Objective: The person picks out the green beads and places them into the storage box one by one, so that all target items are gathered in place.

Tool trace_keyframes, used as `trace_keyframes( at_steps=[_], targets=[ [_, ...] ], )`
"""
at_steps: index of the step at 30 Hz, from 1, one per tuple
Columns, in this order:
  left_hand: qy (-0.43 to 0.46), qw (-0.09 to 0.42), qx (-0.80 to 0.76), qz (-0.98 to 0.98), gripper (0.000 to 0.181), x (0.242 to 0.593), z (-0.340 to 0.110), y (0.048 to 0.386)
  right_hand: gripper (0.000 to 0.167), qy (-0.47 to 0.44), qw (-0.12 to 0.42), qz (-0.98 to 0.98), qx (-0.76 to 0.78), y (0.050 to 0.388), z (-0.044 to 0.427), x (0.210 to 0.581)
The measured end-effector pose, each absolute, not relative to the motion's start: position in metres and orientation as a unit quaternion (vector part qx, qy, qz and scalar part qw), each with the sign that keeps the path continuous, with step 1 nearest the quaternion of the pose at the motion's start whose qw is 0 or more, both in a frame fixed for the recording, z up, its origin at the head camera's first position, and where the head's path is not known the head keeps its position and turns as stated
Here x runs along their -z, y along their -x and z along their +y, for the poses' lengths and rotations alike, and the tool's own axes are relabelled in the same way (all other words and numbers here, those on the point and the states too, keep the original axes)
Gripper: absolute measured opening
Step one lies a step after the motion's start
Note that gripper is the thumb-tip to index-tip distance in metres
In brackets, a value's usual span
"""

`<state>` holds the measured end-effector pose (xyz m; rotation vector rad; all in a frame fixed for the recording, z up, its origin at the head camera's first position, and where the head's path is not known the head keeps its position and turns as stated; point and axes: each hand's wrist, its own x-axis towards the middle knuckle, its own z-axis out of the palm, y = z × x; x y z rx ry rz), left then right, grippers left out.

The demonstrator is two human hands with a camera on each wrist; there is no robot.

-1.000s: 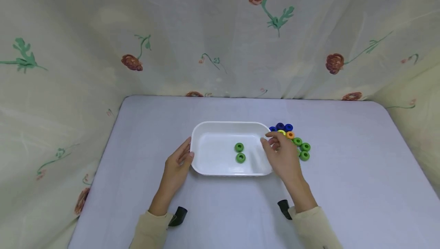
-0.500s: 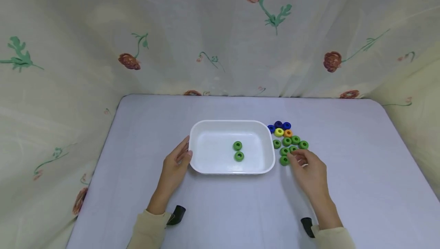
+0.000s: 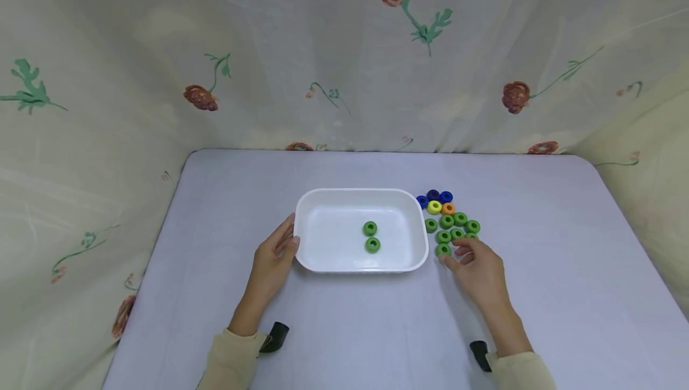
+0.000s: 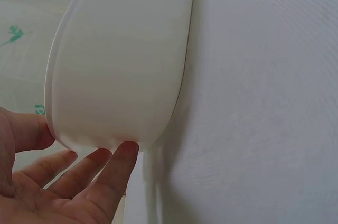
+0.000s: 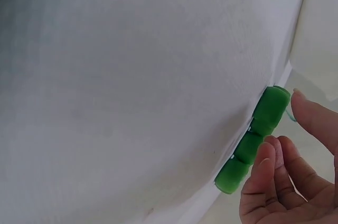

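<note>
A white tray (image 3: 323,234) stands on the table with two green beads (image 3: 371,237) lying in it. At its left end my left hand (image 3: 273,261) holds it, the thumb at the rim and the fingertips against the outer wall, as the left wrist view shows. My right hand (image 3: 479,273) is low at the near side of a group of beads, right of the tray. Its thumb and bent fingers stand apart around the nearest green bead (image 3: 443,250). In the right wrist view the thumb is close to a green bead (image 5: 272,105); contact cannot be made out.
Several more green beads (image 3: 460,219) lie right of the tray. Behind them are a yellow bead (image 3: 434,207), an orange bead (image 3: 448,208) and a few blue beads (image 3: 445,197). A floral curtain (image 3: 334,49) hangs behind the white table (image 3: 242,186).
My right hand has moved from above the tray's right end to the beads, then slightly left toward the nearest green one. The left hand stays on the tray.
</note>
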<state>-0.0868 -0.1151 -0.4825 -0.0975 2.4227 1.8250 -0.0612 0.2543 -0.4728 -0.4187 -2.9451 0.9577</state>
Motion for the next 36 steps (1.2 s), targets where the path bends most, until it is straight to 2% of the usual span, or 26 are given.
trace_keyframes(
  at_steps=[22, 36],
  targets=[
    [0.03, 0.053, -0.602, 0.797, 0.051, 0.483, -0.117, 0.087, 0.039, 0.114, -0.035, -0.952, -0.281, 0.067, 0.244, 0.476],
    [0.029, 0.054, -0.605, 0.794, 0.051, 0.483, -0.116, 0.086, 0.043, 0.118, -0.037, -0.954, -0.274, 0.065, 0.244, 0.475]
  ],
)
